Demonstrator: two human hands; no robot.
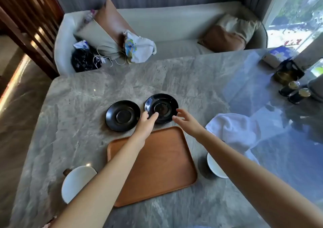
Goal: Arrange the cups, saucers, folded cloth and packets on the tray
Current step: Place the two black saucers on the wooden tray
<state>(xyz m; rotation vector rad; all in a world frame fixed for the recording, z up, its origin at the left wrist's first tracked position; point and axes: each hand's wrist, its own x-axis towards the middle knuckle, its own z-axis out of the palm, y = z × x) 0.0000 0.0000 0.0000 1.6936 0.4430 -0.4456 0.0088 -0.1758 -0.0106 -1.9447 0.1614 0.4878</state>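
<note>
As both hands close on the round glossy black saucer (161,108) just above mid-frame, the step in hand looks like fetching the first saucer for the rectangular orange-brown wooden tray (162,161), which lies at centre on the grey marble tabletop (78,105) w/ no item set on it yet. The left hand (148,122) rests its fingertips on the saucer's near-left rim; whether the thumb is hooked under, can't tell. The right hand (186,122) hangs spread & slack just beside the right rim, holding nothing. Next move prob. calls for a firm two-sided lift, then a short carry down-frame onto the tray. The matt black twin saucer (122,115) sits just left. The crumpled white cloth (234,131), right of centre, isn't folded yet. The round white cup (76,182) at lower left and its mate (215,166) at lower right are each part-hidden by a forearm. No packets made out; the small dark jars (295,93) at the upper right edge are blurred.
</note>
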